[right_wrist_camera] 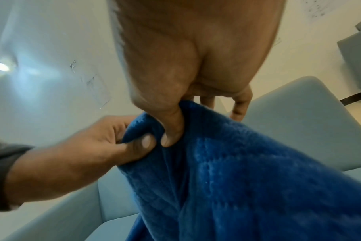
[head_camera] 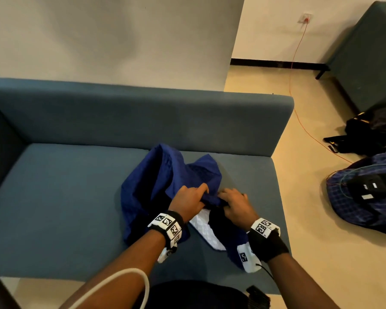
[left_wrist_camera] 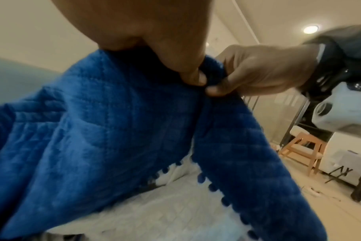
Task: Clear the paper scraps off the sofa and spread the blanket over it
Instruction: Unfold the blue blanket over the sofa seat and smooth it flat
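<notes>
A blue quilted blanket [head_camera: 165, 181] with a white underside and small pom-pom trim lies bunched on the right half of the blue-grey sofa [head_camera: 65, 197]. My left hand [head_camera: 189, 201] pinches a fold of it between thumb and fingers, and my right hand [head_camera: 234, 202] grips the same edge close beside it. In the left wrist view the blanket [left_wrist_camera: 93, 130] hangs from both hands, with the right hand [left_wrist_camera: 258, 73] just to the right of my left thumb. In the right wrist view my right hand [right_wrist_camera: 171, 127] and left hand [right_wrist_camera: 113, 143] hold the blanket [right_wrist_camera: 247, 179] side by side. No paper scraps show on the seat.
The sofa backrest [head_camera: 143, 117] stands against a white wall. On the floor to the right lie a black bag [head_camera: 370, 132] and a checked blue bag [head_camera: 366, 197], with an orange cable [head_camera: 299, 103] running to a wall socket. A second sofa [head_camera: 370, 52] stands at far right.
</notes>
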